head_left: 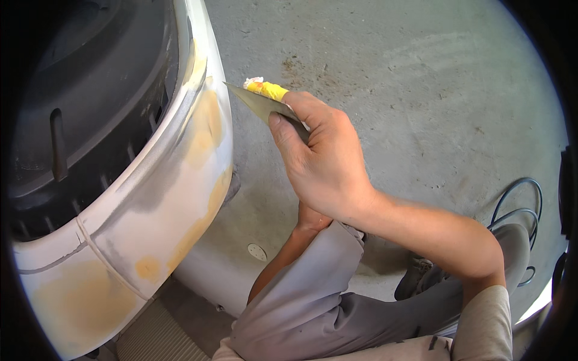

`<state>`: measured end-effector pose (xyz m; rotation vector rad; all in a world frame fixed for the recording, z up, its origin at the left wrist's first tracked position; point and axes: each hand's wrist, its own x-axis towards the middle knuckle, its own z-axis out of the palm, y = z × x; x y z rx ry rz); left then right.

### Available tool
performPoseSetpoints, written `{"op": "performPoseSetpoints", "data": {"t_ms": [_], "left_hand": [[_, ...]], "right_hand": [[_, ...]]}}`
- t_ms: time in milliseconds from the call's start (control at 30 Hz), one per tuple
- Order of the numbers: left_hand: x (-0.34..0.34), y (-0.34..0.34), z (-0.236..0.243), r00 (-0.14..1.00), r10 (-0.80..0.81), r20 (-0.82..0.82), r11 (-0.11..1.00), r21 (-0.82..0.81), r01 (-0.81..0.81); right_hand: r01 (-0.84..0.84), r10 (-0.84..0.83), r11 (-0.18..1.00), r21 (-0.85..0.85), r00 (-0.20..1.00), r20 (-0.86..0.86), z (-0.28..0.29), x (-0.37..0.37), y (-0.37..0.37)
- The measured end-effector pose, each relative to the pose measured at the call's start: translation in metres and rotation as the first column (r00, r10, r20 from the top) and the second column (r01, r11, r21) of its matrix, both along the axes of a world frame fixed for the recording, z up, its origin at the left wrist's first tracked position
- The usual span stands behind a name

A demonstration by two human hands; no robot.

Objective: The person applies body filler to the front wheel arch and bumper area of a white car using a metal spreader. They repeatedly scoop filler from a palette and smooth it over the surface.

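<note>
My right hand (325, 150) is closed around a flat metal putty knife (262, 103), thumb on its near face. The blade's pointed corner is close to the edge of the white car body panel (144, 204), with a gap seen between them. Something yellow with a whitish tip (265, 89) covers a finger behind the blade; I cannot make out if it is a wrap or filler. Only the wrist part of my left hand (313, 216) shows, behind my right hand, and its fingers are hidden. Tan filler patches (205, 129) and grey sanded areas mark the panel.
A black plastic-lined recess (90, 102) lies inside the panel's curve at the left. My bent leg in grey trousers (307, 271) is below my hands. A dark hose (512, 210) loops on the grey concrete floor (409, 90) at the right. A small pale disc (257, 251) lies below the panel.
</note>
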<state>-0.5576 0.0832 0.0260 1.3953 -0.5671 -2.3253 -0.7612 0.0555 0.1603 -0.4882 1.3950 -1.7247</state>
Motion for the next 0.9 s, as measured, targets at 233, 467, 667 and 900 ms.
{"op": "performPoseSetpoints", "data": {"t_ms": [233,467,667,900], "left_hand": [[0.053,0.008,-0.045,0.995,-0.099,0.018,0.989,-0.106,0.1],[0.027,0.001,-0.012,1.0,0.012,0.006,1.0,0.029,-0.012],[0.022,-0.004,-0.011,0.993,-0.008,-0.115,0.997,0.081,0.018],[0.015,0.001,-0.004,0.995,0.074,0.069,0.994,0.074,-0.079]], "right_hand": [[0.153,-0.194,0.977,-0.15,0.929,-0.315,-0.015,-0.003,-0.04],[-0.126,0.047,0.922,-0.366,0.975,-0.218,0.033,0.004,0.006],[-0.003,-0.004,0.994,-0.113,0.998,-0.066,-0.025,-0.014,-0.028],[0.089,-0.07,0.954,-0.286,0.994,0.079,-0.039,-0.003,-0.046]]}}
